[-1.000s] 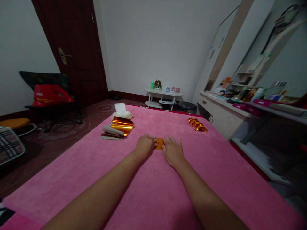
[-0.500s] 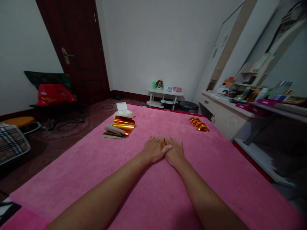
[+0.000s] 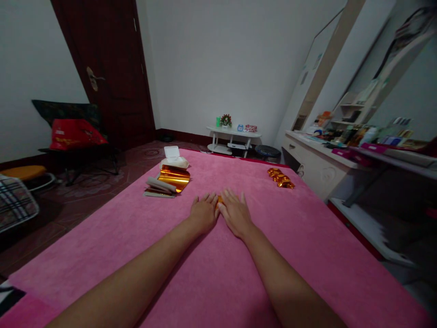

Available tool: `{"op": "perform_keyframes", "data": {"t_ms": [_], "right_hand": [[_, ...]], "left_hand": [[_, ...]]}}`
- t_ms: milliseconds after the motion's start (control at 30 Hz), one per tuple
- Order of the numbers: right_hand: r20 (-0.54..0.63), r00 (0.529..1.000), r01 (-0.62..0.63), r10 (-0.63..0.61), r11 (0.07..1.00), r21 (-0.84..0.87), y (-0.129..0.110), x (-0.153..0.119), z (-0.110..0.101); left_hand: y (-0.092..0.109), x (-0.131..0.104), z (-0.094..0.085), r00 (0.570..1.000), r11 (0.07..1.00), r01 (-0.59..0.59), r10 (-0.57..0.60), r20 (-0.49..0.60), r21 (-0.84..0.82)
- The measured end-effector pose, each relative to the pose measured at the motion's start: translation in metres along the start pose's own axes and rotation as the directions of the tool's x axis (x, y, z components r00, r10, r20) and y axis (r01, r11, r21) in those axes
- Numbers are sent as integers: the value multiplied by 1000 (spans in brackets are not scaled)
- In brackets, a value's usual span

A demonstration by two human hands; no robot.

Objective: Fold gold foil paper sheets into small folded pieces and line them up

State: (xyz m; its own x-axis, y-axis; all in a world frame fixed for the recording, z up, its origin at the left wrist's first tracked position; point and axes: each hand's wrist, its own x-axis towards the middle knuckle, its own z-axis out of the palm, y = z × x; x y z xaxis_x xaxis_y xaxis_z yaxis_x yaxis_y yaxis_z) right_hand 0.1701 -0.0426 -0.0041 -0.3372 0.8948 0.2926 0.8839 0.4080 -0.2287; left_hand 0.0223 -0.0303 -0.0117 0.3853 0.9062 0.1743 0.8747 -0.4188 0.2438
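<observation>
My left hand (image 3: 205,212) lies flat with its fingers stretched out on the pink cloth (image 3: 218,273). Beside it, my right hand (image 3: 235,213) is flat too, fingers spread, its thumb close to the left fingertips. Between and partly under them shows a small piece of gold foil paper (image 3: 220,200); most of it is hidden by the hands. Further off to the left lie gold foil sheets (image 3: 175,177) with a rolled grey-backed edge. Several folded gold foil pieces (image 3: 280,177) sit in a row at the far right.
A pack of wipes (image 3: 174,160) with its white lid up stands behind the foil sheets. Past the cloth's far edge is a low white table (image 3: 235,132) with small items. A dressing table (image 3: 317,155) crowded with bottles runs along the right; a chair with a red bag (image 3: 77,134) stands left.
Both hands have shifted left over the foil. My left hand no longer overlaps the right one, and its thumb has come off the right hand.
</observation>
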Motion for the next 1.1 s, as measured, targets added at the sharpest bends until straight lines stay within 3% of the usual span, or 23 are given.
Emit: {"op": "perform_keyframes", "data": {"t_ms": [67,133,267,367,567,867,1100], "right_hand": [[97,993,55,-64,994,99,-3,3,4],[144,988,25,-47,987,156,3,3,6],[27,971,-239,238,955,178,35,-2,6],[-39,950,-295,309,934,199,57,-4,4],[-164,918,-298,361,901,317,71,0,8],[-278,866,-241,417,833,499,75,-1,14],[-302,867,-154,397,789,594,67,1,14]], "left_hand": [[0,-1,0,1000,1000,-2,2,5,-15],[0,-2,-1,1000,999,-1,1,0,-37],[-4,-1,-3,998,993,-21,15,-54,-114],[-16,8,-3,994,976,-64,44,-102,-207],[-43,30,8,986,918,-50,-18,-167,-392],[-40,29,8,983,870,-57,-37,-181,-489],[-39,26,7,993,749,-36,-48,-109,-662]]}}
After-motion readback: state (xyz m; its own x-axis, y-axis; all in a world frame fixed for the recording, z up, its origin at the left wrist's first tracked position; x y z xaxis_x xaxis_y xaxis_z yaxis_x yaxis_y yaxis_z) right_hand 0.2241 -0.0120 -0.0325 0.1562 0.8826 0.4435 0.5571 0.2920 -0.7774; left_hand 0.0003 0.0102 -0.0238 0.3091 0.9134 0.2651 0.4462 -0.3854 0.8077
